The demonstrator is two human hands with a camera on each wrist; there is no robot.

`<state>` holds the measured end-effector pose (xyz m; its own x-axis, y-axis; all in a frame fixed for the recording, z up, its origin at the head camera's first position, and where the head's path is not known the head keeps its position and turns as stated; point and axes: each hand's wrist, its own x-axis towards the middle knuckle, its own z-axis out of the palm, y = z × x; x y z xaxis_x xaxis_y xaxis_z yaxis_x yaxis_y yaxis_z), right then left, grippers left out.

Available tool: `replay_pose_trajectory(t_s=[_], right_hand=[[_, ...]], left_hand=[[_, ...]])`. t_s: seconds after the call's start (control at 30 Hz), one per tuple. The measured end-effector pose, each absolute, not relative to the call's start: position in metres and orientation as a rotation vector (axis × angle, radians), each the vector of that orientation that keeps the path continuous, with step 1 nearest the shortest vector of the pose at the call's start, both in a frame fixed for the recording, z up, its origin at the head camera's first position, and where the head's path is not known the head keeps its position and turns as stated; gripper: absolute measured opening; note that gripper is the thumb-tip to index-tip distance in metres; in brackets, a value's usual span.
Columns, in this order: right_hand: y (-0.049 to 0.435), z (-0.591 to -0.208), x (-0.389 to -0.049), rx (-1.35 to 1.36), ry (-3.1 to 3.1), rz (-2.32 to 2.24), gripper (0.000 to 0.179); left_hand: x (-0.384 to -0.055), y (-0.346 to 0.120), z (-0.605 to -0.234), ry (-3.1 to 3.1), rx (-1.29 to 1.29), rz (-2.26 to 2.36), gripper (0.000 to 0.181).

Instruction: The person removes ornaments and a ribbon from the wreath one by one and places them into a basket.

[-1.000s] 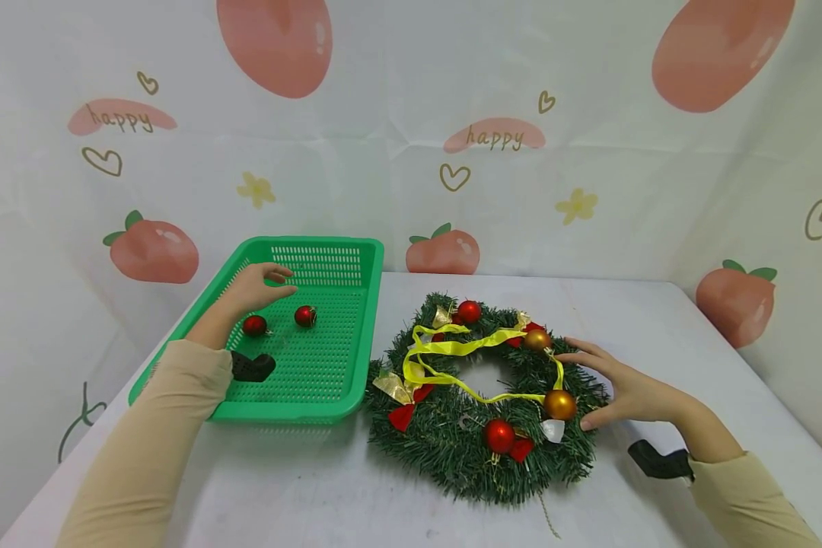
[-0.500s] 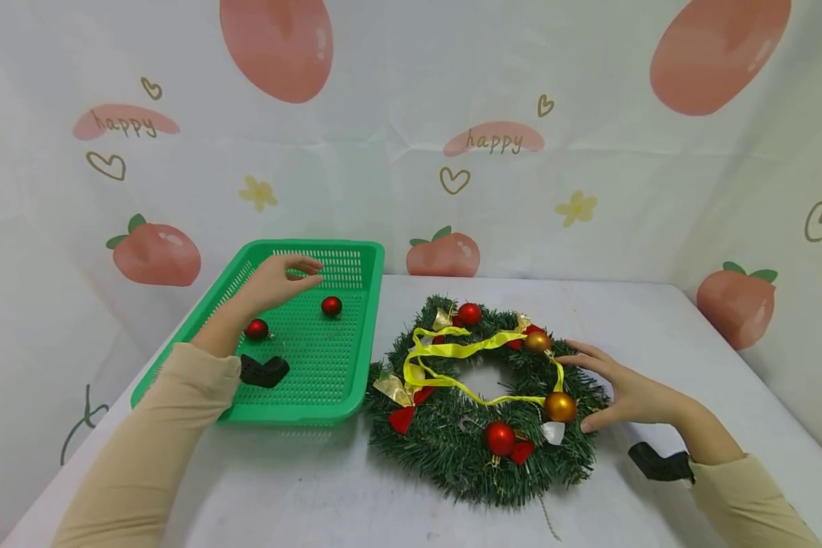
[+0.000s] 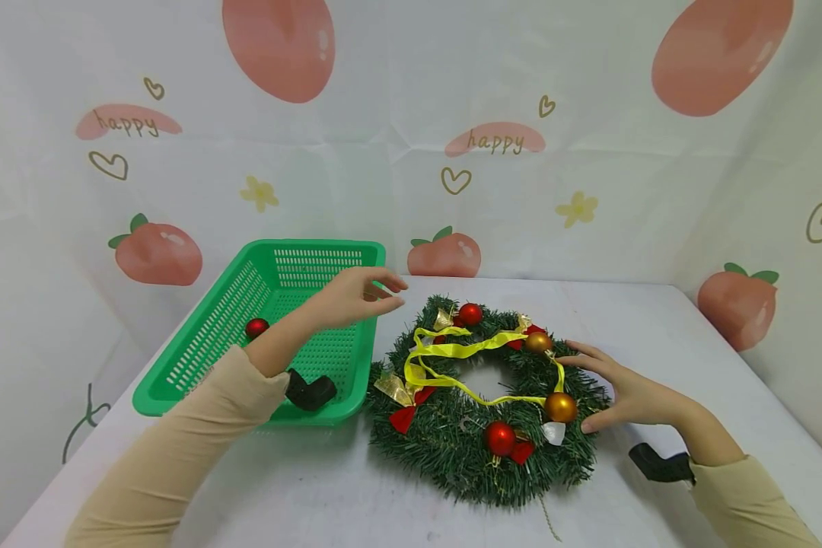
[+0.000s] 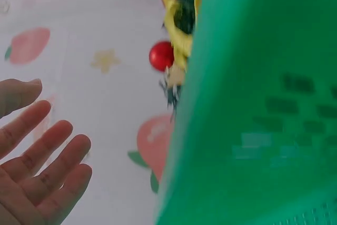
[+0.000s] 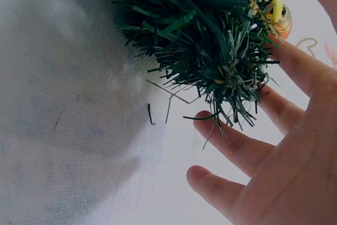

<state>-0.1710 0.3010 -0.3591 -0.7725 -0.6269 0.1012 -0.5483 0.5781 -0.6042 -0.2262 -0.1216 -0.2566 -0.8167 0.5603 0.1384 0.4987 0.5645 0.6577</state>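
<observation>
My left hand [image 3: 359, 297] reaches over the right rim of the green plastic basket [image 3: 311, 242], fingers loosely extended. In the left wrist view this hand's palm and fingers are bare. A red Christmas ball [image 3: 256, 328] lies in the basket behind my forearm. On the table to the right lies a green Christmas wreath [image 3: 445, 457] with red balls [image 3: 500, 438], gold balls [image 3: 560, 407], small bows [image 3: 402, 418] and a yellow ribbon [image 3: 452, 349]. My right hand [image 3: 640, 392] rests with spread fingers at the wreath's right edge, fingertips among its needles in the right wrist view.
A white-covered table [image 3: 301, 487] bears the basket and wreath. Behind it hangs a pale cloth [image 3: 383, 198] printed with peaches, hearts and "happy". A thin cord [image 3: 549, 517] trails from the wreath's front. Each wrist carries a black device [image 3: 311, 390].
My left hand has moved right, from above the basket's middle to its right rim. The second red ball shifted right, then went out of sight behind my arm. My right hand stays put.
</observation>
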Motion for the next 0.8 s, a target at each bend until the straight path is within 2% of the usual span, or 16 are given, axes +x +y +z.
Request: replay_pose_trajectory(t_s=[0.23, 0.8], right_hand=[[0.302, -0.359, -0.171, -1.007, 2.678, -0.957, 0.082], [0.3, -0.358, -0.171, -1.016, 2.672, -0.967, 0.081]], left_hand=[[-0.224, -0.091, -0.254, 2.673, 1.011, 1.044, 0.028], [-0.268, -0.039, -0.264, 2.654, 0.951, 1.014, 0.032]])
